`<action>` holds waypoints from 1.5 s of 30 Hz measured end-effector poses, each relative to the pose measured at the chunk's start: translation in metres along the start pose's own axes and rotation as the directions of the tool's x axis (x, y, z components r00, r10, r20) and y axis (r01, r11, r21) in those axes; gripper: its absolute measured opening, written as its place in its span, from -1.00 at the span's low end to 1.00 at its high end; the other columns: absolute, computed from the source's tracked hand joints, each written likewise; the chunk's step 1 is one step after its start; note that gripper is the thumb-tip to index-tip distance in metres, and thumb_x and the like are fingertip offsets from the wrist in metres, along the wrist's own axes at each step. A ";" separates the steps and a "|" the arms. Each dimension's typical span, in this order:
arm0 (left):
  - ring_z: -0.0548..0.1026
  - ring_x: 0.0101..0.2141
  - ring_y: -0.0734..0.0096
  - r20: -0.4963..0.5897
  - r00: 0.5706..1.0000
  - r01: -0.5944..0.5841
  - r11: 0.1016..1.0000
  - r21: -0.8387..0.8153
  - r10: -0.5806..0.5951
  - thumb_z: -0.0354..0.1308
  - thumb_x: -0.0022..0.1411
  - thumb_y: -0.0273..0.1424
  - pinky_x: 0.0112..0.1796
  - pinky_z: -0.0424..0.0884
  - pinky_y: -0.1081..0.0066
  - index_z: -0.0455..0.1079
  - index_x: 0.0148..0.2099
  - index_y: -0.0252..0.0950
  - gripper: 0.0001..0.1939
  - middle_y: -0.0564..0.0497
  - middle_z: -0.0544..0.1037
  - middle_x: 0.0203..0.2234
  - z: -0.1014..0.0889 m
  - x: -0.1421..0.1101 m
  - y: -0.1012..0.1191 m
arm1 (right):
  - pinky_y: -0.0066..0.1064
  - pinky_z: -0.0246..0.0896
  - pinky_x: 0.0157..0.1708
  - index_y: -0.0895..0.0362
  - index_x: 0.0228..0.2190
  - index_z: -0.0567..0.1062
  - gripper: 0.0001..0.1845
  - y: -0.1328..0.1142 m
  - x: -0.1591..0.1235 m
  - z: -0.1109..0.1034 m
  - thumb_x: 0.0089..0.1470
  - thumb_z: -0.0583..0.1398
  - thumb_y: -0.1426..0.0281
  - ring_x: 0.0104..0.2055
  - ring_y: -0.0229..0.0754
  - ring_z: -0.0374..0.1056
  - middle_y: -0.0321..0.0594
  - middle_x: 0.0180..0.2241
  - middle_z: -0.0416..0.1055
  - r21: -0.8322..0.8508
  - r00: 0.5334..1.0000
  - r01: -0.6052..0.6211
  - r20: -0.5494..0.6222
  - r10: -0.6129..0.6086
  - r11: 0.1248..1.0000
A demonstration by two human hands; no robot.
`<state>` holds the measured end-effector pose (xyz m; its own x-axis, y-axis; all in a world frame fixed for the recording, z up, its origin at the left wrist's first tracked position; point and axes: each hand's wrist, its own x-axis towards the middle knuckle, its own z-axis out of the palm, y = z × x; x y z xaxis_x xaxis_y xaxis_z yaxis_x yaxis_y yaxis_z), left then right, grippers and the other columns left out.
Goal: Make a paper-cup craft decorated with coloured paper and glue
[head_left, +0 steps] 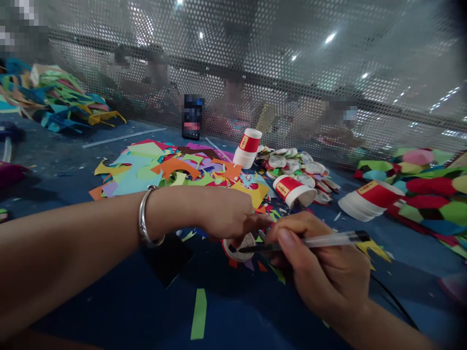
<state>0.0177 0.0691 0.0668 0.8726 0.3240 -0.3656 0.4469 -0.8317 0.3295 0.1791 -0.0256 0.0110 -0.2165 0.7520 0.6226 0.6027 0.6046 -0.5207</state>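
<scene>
My right hand (321, 262) grips a pen (310, 241) with a clear barrel and a dark tip end. The tip rests on a small round cup bottom (246, 249) with a red edge, which has thin lines and a dark patch on its pale face. Over the far side of this disc is my left hand (228, 214), a silver bangle (144, 216) on its wrist. Its index finger stretches toward my right fingertips, while the other fingers curl down at the disc, partly hidden. Small paper scraps (260, 266) lie around the disc.
Beyond my hands spreads a heap of coloured paper (142, 160). Stacked paper cups (248, 148), a tipped cup (295, 190), another stack (372, 199) and a pile of cup bottoms (292, 163) lie right. A phone (192, 116) leans against the perforated screen (277, 63).
</scene>
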 end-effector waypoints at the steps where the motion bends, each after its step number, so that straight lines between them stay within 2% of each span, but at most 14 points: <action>1: 0.42 -0.58 0.49 0.006 1.000 -0.002 1.000 0.000 0.002 0.00 0.21 -0.62 -0.54 0.25 0.52 0.60 -0.29 -0.34 -0.69 -0.03 0.64 -0.48 0.000 0.002 -0.001 | -0.42 0.23 -0.62 0.05 -0.41 0.41 -0.79 0.000 0.001 0.000 0.25 0.08 0.50 -0.63 -0.30 0.33 -0.32 -0.53 0.45 0.003 0.999 0.030 0.013 -0.030 1.000; 5: 0.42 -0.58 0.44 0.062 0.998 -0.010 1.000 -0.005 0.010 0.05 0.21 -0.57 -0.55 0.24 0.49 0.55 -0.42 -0.34 -0.73 0.03 0.52 -0.66 0.002 0.009 -0.006 | -0.44 0.29 -0.55 0.04 -0.32 0.42 -0.82 -0.002 0.002 0.001 0.20 0.10 0.56 -0.56 -0.30 0.37 -0.35 -0.50 0.45 0.004 0.991 0.120 0.063 -0.120 0.993; 8: 0.33 -0.62 0.45 0.071 0.994 -0.087 0.992 0.091 0.080 0.15 0.12 -0.62 -0.57 0.15 0.47 0.50 -0.50 -0.34 -0.80 0.10 0.39 -0.75 0.003 0.012 -0.006 | -0.44 0.29 -0.52 0.05 -0.30 0.42 -0.82 -0.003 0.003 0.003 0.19 0.10 0.57 -0.55 -0.30 0.36 -0.35 -0.50 0.44 0.002 0.985 0.154 0.079 -0.153 0.988; 11: 0.24 -0.66 0.48 0.064 0.992 -0.118 0.970 0.212 0.106 0.22 0.02 -0.71 -0.59 0.07 0.47 0.51 -0.40 -0.36 -0.83 0.20 0.24 -0.81 0.004 0.015 -0.006 | -0.43 0.30 -0.50 0.04 -0.28 0.40 -0.81 -0.002 0.002 0.005 0.17 0.11 0.58 -0.51 -0.28 0.38 -0.34 -0.49 0.44 -0.017 0.978 0.188 0.092 -0.185 0.982; 13: 0.23 -0.66 0.47 0.062 0.992 -0.120 0.970 0.214 0.109 0.23 0.05 -0.70 -0.59 0.08 0.47 0.52 -0.23 -0.38 -0.77 0.23 0.24 -0.81 0.005 0.017 -0.009 | -0.42 0.31 -0.48 0.03 -0.26 0.39 -0.80 -0.001 0.002 0.005 0.16 0.12 0.58 -0.49 -0.27 0.40 -0.34 -0.47 0.45 -0.035 0.972 0.217 0.100 -0.212 0.976; 16: 0.28 -0.63 0.45 0.054 0.983 -0.180 0.970 0.162 0.173 0.20 0.13 -0.66 -0.57 0.13 0.48 0.42 0.05 -0.41 -0.60 0.20 0.40 -0.73 0.008 0.019 -0.015 | -0.42 0.34 -0.45 0.02 -0.25 0.39 -0.78 0.000 0.002 0.005 0.15 0.13 0.59 -0.49 -0.26 0.41 -0.33 -0.46 0.46 -0.059 0.967 0.240 0.105 -0.233 0.969; 18: 0.29 -0.62 0.46 0.037 0.977 -0.212 0.963 0.168 0.209 0.19 0.15 -0.66 -0.55 0.13 0.48 0.38 0.09 -0.40 -0.56 0.16 0.49 -0.65 0.008 0.020 -0.017 | -0.43 0.35 -0.46 0.02 -0.25 0.39 -0.78 0.000 0.002 0.005 0.15 0.13 0.59 -0.49 -0.26 0.42 -0.33 -0.46 0.47 -0.057 0.966 0.244 0.100 -0.238 0.968; 21: 0.28 -0.62 0.50 0.043 0.978 -0.210 0.965 0.158 0.205 0.17 0.17 -0.69 -0.55 0.12 0.49 0.44 -0.03 -0.39 -0.68 0.13 0.53 -0.61 0.006 0.018 -0.014 | -0.44 0.34 -0.47 0.02 -0.25 0.40 -0.78 -0.002 0.003 0.004 0.14 0.12 0.59 -0.49 -0.27 0.42 -0.33 -0.45 0.49 -0.051 0.967 0.240 0.098 -0.235 0.969; 23: 0.30 -0.61 0.53 0.051 0.981 -0.188 0.981 0.045 0.186 0.08 0.23 -0.67 -0.53 0.14 0.52 0.47 -0.13 -0.36 -0.77 0.14 0.50 -0.61 0.004 0.016 -0.014 | -0.43 0.32 -0.49 0.03 -0.27 0.40 -0.80 -0.003 0.003 0.004 0.15 0.12 0.58 -0.51 -0.27 0.41 -0.33 -0.47 0.48 -0.056 0.970 0.231 0.087 -0.226 0.971; 27: 0.36 -0.51 0.49 -0.089 0.990 -0.129 0.960 -0.249 0.110 -0.08 0.39 -0.32 -0.45 0.24 0.48 0.44 -0.36 -0.32 -0.65 0.08 0.48 -0.56 0.002 0.009 -0.026 | -0.41 0.29 -0.50 0.09 -0.31 0.44 -0.84 -0.003 0.002 0.004 0.16 0.11 0.56 -0.53 -0.26 0.40 -0.30 -0.50 0.47 -0.071 0.975 0.220 0.038 -0.217 0.973; 29: 0.38 -0.45 0.46 -0.170 0.983 -0.114 0.957 -0.266 0.069 0.08 0.29 -0.19 -0.43 0.24 0.46 0.42 -0.30 -0.30 -0.73 0.07 0.48 -0.48 0.002 0.005 -0.034 | -0.40 0.29 -0.47 0.13 -0.30 0.45 -0.84 -0.003 0.000 0.003 0.16 0.10 0.56 -0.50 -0.25 0.41 -0.26 -0.48 0.49 -0.070 0.973 0.231 0.026 -0.230 0.970; 32: 0.41 -0.33 0.40 -0.231 0.973 -0.079 0.971 -0.226 0.026 0.28 0.08 -0.24 -0.38 0.27 0.44 0.36 -0.14 -0.27 -0.67 0.04 0.49 -0.31 0.004 0.001 -0.041 | -0.40 0.30 -0.44 0.17 -0.29 0.47 -0.85 -0.001 -0.001 0.003 0.16 0.11 0.56 -0.48 -0.26 0.41 -0.23 -0.46 0.50 -0.062 0.970 0.243 0.025 -0.242 0.968; 36: 0.42 -0.23 0.32 -0.187 0.982 -0.042 0.972 -0.230 -0.002 0.29 0.01 -0.28 -0.30 0.31 0.38 0.27 0.01 -0.21 -0.50 -0.02 0.43 -0.10 0.007 0.002 -0.041 | -0.42 0.28 -0.46 0.18 -0.32 0.48 -0.86 0.000 0.000 0.003 0.15 0.12 0.56 -0.49 -0.29 0.39 -0.24 -0.48 0.49 -0.061 0.976 0.219 0.023 -0.218 0.974; 45: 0.39 -0.11 0.18 -0.172 0.985 -0.005 0.987 -0.158 -0.022 0.37 -0.11 -0.19 -0.19 0.34 0.29 0.25 0.05 -0.22 -0.32 -0.07 0.40 0.00 0.009 0.011 -0.041 | -0.41 0.28 -0.47 0.18 -0.32 0.47 -0.87 -0.002 -0.001 0.002 0.16 0.12 0.55 -0.49 -0.29 0.39 -0.24 -0.47 0.50 -0.047 0.976 0.216 0.030 -0.214 0.975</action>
<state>0.0072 0.1022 0.0414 0.8833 0.4151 -0.2178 0.4679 -0.7516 0.4650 0.1767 -0.0266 0.0101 -0.3633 0.6124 0.7022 0.5773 0.7395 -0.3462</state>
